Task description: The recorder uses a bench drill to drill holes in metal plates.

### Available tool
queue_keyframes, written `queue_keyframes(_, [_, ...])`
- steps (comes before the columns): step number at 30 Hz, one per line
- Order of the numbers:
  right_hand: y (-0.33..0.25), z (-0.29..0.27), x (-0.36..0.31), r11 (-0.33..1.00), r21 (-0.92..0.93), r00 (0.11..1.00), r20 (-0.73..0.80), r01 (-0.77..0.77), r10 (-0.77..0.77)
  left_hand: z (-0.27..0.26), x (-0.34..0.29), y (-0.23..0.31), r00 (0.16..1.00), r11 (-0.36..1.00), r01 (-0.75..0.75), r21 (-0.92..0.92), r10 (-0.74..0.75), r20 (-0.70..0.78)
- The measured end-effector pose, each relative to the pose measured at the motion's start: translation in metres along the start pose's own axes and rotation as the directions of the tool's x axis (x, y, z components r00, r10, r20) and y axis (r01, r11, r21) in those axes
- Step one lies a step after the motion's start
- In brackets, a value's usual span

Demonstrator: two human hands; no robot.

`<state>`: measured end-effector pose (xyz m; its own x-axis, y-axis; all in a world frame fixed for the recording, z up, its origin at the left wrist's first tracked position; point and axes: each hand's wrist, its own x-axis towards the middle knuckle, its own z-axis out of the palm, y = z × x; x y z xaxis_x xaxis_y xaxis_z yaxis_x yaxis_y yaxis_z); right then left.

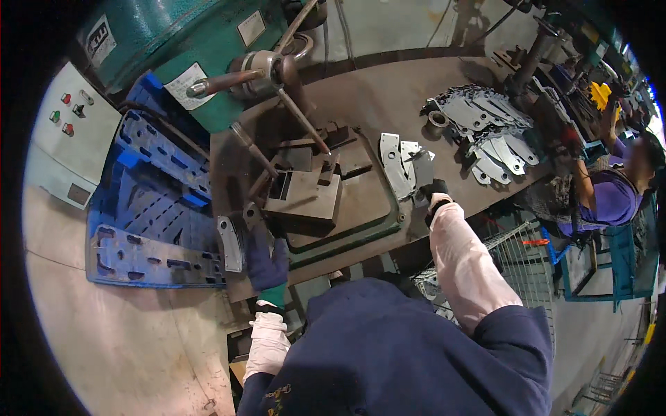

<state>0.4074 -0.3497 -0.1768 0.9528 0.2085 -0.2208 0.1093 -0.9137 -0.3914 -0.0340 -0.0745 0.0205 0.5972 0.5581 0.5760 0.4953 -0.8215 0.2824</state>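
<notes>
My right hand (437, 193), in a dark glove, closes on the near end of a flat grey metal plate (423, 168). Several similar curved plates with holes (393, 163) lie right beside it on the bench. At the bench's left edge, my left hand (267, 262) wears a dark blue glove and grips another metal plate (250, 213), whose holed end sticks out past the fingers. Just left of that hand lies a pale curved plate (230, 244). Between my hands stands a steel block fixture (305, 197) on the green-edged machine base.
A green machine (166, 41) with a spoked handle (229, 82) rises behind the fixture. Blue plastic pallets (152, 256) and a switch box (69, 118) stand at left. A heap of plates (479, 114) covers the bench's right part. A co-worker (614, 187) is at far right, near a wire cage (527, 263).
</notes>
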Motion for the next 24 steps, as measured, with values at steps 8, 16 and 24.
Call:
queue_keyframes(8, [-0.072,-0.1,-0.078,0.648,-0.12,0.518,-0.501,0.752,-0.694,-0.023,0.009,0.037,0.888,0.95,0.248,-0.192,-0.143,0.438])
queue_keyframes(16, [-0.182,-0.174,-0.205,-0.103,-0.076,-0.117,-0.204,0.992,-0.972,-0.004,0.031,0.078,0.864,0.775,-0.086,-0.626,0.371,0.341])
queue_keyframes(24, [-0.261,-0.139,-0.22,-0.148,-0.253,-0.18,-0.108,0.956,-0.978,-0.003,0.007,0.031,0.939,0.846,0.1,-0.524,0.094,0.331])
